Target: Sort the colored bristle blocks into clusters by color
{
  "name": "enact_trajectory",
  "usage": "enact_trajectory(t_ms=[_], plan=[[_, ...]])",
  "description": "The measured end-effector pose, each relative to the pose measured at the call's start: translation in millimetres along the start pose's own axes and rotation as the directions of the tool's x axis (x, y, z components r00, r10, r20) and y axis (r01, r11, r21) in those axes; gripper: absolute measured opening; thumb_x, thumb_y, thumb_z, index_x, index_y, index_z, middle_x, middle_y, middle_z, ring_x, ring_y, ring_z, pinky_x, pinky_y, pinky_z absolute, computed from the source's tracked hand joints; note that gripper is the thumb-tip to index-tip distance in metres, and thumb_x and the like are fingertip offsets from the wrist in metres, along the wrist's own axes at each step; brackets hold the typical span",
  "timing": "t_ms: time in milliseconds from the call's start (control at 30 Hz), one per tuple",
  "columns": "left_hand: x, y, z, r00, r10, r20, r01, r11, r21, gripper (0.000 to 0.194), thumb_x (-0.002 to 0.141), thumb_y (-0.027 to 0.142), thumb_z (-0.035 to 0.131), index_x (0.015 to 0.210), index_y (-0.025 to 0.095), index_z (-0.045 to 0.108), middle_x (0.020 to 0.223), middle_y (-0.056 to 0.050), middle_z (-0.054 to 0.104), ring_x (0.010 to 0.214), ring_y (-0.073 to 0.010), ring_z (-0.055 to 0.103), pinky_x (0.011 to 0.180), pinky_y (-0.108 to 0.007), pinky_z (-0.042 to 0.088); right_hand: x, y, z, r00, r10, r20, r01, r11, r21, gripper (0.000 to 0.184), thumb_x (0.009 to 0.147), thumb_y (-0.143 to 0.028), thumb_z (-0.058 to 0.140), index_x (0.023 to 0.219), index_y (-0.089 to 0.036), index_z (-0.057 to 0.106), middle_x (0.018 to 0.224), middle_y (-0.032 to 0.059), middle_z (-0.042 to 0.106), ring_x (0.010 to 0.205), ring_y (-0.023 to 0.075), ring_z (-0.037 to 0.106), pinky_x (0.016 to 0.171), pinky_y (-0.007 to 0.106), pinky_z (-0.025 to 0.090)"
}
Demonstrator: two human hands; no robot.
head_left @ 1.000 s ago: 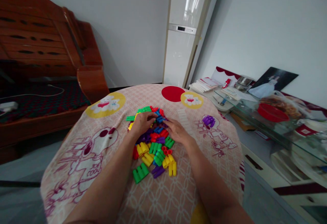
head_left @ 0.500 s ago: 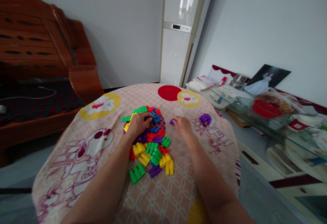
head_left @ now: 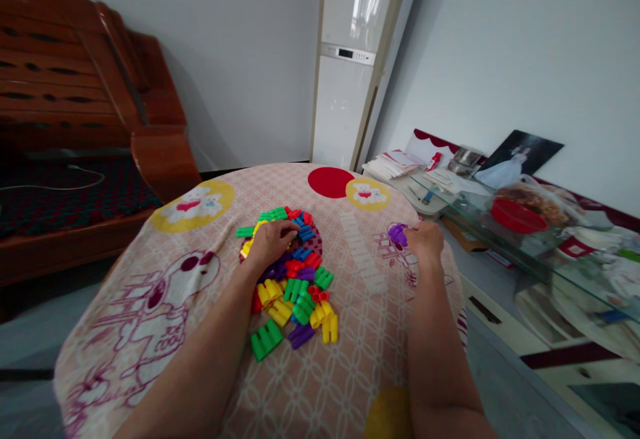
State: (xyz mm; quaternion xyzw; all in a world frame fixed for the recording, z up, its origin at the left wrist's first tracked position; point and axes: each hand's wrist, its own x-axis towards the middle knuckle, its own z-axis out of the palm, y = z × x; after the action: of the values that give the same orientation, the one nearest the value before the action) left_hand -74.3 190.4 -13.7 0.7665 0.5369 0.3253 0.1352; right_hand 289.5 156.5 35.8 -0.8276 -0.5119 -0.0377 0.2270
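Observation:
A loose pile of plastic building blocks (head_left: pixel 297 289) in green, yellow, red, blue and purple lies at the middle of the cloth-covered table (head_left: pixel 367 359). Over its far part rests my left hand (head_left: pixel 273 242), fingers curled and closed beside some blue blocks (head_left: pixel 305 231); whatever is between the fingertips is hidden. To the right, my right hand (head_left: pixel 426 242) is at a small cluster of purple blocks (head_left: pixel 398 233). Its fingers are pinched against the cluster's right side, on a purple block that they largely cover.
A wooden bench (head_left: pixel 160 132) stands at the left. Behind the table rises a tall white cabinet-like appliance (head_left: pixel 345 105). Along the right runs a glass-topped stand (head_left: pixel 500 245) with papers (head_left: pixel 393 163), a red bowl (head_left: pixel 517 215) and a photo (head_left: pixel 523 155).
My right hand has moved right, from beside the pile to the purple cluster, carrying a small purple block. My left hand has stayed over the pile.

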Motion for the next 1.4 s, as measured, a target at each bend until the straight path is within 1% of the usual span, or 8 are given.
enact_trajectory(t_ms=[200,433,933,1033,1133,1200,1267,1400], plan=[[1,-1,0.9,1.000,-0.004,0.005,0.004,1.000,0.002,0.033,0.082,0.034,0.051,0.098,0.020,0.076,0.092,-0.005,0.076,0.077,-0.0208,0.065,0.070,-0.030,0.046,0,1,-4,0.990,0.123,0.074,-0.116,0.989,-0.088,0.024,0.074,-0.020,0.059,0.085,-0.012,0.078,0.077,0.0155,0.073,0.082,0.0279,0.071,0.070,0.031,0.049],[0,-2,1.0,1.000,0.001,0.008,-0.001,1.000,0.003,0.032,0.083,0.034,0.051,0.097,0.020,0.076,0.094,-0.005,0.076,0.080,-0.0213,0.066,0.073,-0.031,0.047,-6,-2,10,0.994,0.096,0.045,-0.090,0.989,-0.121,0.031,0.077,-0.012,0.052,0.097,-0.007,0.076,0.096,0.0218,0.074,0.094,0.0300,0.070,0.075,0.032,0.048],[0,2,-1.5,0.999,-0.018,-0.029,0.018,1.000,-0.021,0.030,0.080,0.033,0.053,0.094,0.021,0.077,0.088,-0.005,0.076,0.074,-0.0214,0.067,0.072,-0.032,0.049,-10,-6,20,0.996,0.081,-0.044,-0.087,0.984,-0.154,0.031,0.091,-0.023,0.049,0.100,-0.008,0.075,0.100,0.0213,0.073,0.095,0.0282,0.069,0.078,0.033,0.047],[-1,0,-7.1,0.992,-0.087,-0.094,0.074,0.988,-0.136,0.030,0.080,0.033,0.054,0.094,0.021,0.077,0.082,-0.004,0.076,0.073,-0.0202,0.068,0.069,-0.029,0.050,-9,-13,14,0.994,0.030,-0.108,-0.041,0.994,-0.100,0.032,0.090,-0.025,0.048,0.095,-0.010,0.076,0.096,0.0196,0.074,0.089,0.0263,0.068,0.073,0.031,0.046],[-2,-7,-13.7,0.963,-0.209,-0.172,0.155,0.946,-0.284,0.033,0.081,0.037,0.054,0.097,0.019,0.076,0.077,-0.004,0.075,0.070,-0.0190,0.068,0.063,-0.026,0.051,-15,-33,13,0.990,-0.121,-0.074,0.125,0.991,0.056,0.026,0.087,-0.027,0.053,0.086,-0.014,0.075,0.086,0.0119,0.074,0.082,0.0215,0.067,0.069,0.027,0.045],[-2,-13,-17.3,0.933,-0.280,-0.228,0.195,0.922,-0.334,0.034,0.080,0.037,0.055,0.096,0.017,0.076,0.075,-0.004,0.074,0.068,-0.0184,0.068,0.060,-0.025,0.050,-27,-53,16,0.960,-0.280,0.017,0.269,0.937,0.224,0.023,0.086,-0.029,0.056,0.080,-0.017,0.074,0.077,0.0057,0.073,0.076,0.0180,0.065,0.067,0.024,0.044],[-3,-18,-20.3,0.900,-0.337,-0.277,0.228,0.905,-0.359,0.034,0.078,0.036,0.056,0.095,0.015,0.076,0.073,-0.004,0.073,0.068,-0.0181,0.068,0.060,-0.024,0.050,-46,-76,24,0.883,-0.456,0.112,0.383,0.837,0.391,0.020,0.086,-0.028,0.057,0.079,-0.017,0.073,0.072,0.0021,0.071,0.073,0.0156,0.064,0.066,0.022,0.043],[-5,-21,-24.0,0.844,-0.433,-0.315,0.287,0.862,-0.417,0.034,0.075,0.033,0.056,0.095,0.014,0.075,0.070,-0.004,0.072,0.065,-0.0166,0.067,0.059,-0.023,0.050,-91,-121,43,0.623,-0.769,0.141,0.533,0.550,0.643,0.015,0.086,-0.027,0.064,0.091,-0.017,0.074,0.088,0.0033,0.073,0.082,0.0153,0.066,0.076,0.024,0.047]])
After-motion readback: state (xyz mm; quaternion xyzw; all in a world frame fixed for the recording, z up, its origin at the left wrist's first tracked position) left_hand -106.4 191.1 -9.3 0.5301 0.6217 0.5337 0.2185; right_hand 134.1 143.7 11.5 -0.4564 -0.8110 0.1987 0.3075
